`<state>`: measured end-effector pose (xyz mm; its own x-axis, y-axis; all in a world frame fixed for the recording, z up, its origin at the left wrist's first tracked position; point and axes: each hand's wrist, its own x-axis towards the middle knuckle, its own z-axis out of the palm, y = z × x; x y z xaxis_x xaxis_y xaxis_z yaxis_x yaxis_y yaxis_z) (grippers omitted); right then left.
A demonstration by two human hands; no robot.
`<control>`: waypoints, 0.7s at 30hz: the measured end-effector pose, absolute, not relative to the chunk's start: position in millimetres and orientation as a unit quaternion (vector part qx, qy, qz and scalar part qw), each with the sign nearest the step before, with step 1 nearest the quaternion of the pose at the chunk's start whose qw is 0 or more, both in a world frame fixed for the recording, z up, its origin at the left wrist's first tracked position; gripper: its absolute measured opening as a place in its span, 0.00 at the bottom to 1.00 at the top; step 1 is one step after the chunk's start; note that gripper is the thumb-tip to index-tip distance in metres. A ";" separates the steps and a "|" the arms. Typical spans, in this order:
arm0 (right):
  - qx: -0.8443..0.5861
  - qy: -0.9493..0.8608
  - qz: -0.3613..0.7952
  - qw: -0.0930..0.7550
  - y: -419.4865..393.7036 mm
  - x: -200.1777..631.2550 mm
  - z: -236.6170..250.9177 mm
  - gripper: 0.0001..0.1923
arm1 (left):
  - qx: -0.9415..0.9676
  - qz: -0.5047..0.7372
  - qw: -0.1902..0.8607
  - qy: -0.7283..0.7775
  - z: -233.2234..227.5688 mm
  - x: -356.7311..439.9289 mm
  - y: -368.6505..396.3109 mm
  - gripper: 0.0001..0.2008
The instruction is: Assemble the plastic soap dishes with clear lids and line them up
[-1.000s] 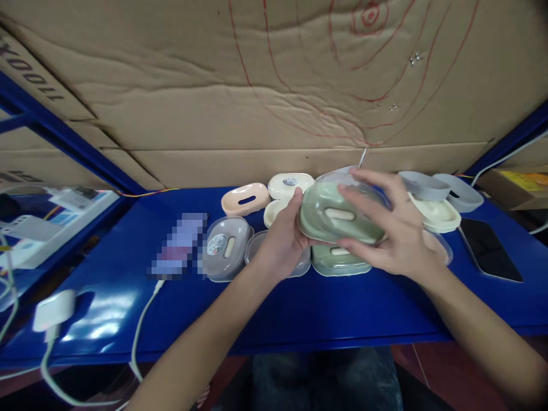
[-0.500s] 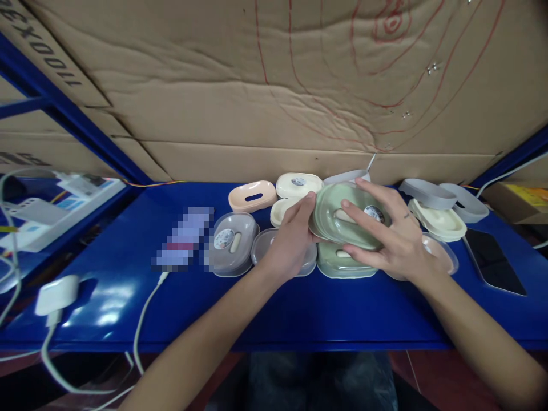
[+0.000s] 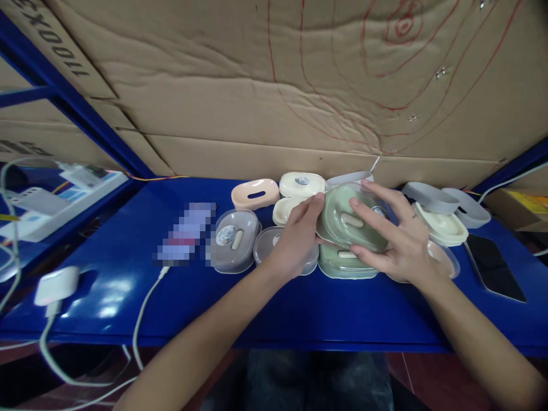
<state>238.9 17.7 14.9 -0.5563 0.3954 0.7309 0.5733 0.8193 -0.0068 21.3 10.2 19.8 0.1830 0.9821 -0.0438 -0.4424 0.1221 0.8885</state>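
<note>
Between both hands, raised above the shelf, is a green soap box (image 3: pixel 336 216) with a clear cover, a pale oval piece on top and a round label partly under my fingers. My left hand (image 3: pixel 297 237) grips its left end, thumb on top and fingers beneath. My right hand (image 3: pixel 398 237) is closed round its right side with fingers spread over the cover. The box is tilted. Below it sits a second green soap box (image 3: pixel 345 268). To the left are a grey soap box (image 3: pixel 235 242) and another grey soap box (image 3: pixel 263 251), partly behind my left forearm.
Behind are a peach tray (image 3: pixel 254 194), a cream soap box (image 3: pixel 302 184) and grey rings (image 3: pixel 430 197) over cream trays. A dark phone (image 3: pixel 494 267) lies right. Left are a blurred-out phone (image 3: pixel 188 231), a white charger (image 3: pixel 56 285) with cables and a power strip (image 3: pixel 64 211).
The held green soap box has tilted further, its right end turning downward, and both hands have shifted slightly right with it. The camera view has moved a little.
</note>
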 end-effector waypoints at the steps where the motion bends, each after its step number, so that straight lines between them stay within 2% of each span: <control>1: -0.268 -0.875 -0.132 0.380 18.5 238.2 14.6 0.45 | 0.391 0.536 0.660 0.352 20.4 21.9 9.0 0.18; 8: -0.260 -0.879 -0.142 0.373 21.1 237.7 11.4 0.44 | 0.400 0.542 0.636 0.378 17.1 20.7 9.3 0.18; 16: -0.234 -0.873 -0.189 0.383 23.6 241.4 8.2 0.48 | 0.461 0.504 0.674 0.281 22.3 17.1 9.9 0.23; 19: -0.307 -0.832 -0.097 0.453 22.3 242.1 10.6 0.49 | 0.473 0.509 0.668 0.268 19.7 14.6 13.5 0.24; 21: -0.364 -0.777 0.025 0.513 21.9 242.3 13.1 0.44 | 0.484 0.515 0.661 0.253 17.9 11.8 16.8 0.24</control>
<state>242.3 21.9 13.1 -0.2080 0.5911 0.7793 0.5408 0.7334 -0.4119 11.8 16.8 17.9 0.3422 0.9254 0.1630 -0.4358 0.0026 0.9001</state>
